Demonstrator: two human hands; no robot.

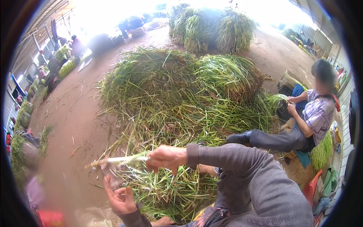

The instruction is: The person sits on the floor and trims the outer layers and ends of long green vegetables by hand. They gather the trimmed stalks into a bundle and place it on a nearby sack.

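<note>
My right hand [166, 159] reaches in from the right in a grey sleeve, its fingers bent around the near end of a pale, slender stalk [122, 159]. The stalk points left and is blurred, with a brownish far end and wisps of green beside it. Below it, my left hand [122, 200] is turned palm up, fingers apart and holding nothing. Under and behind both hands lies a loose layer of long green leafy stalks [170, 187], like scallions or chives. A larger heap of them [153, 82] rises farther off, with a denser bundle [227, 73] on its right, brown roots showing.
At the right a seated co-worker [317, 113] holds a few green stalks, one boot [239, 138] stretched towards the heap. Tied upright sheaves [198, 31] stand at the back. Bare earthen floor [71, 113] runs along the left, with other people and green piles [24, 116] beyond.
</note>
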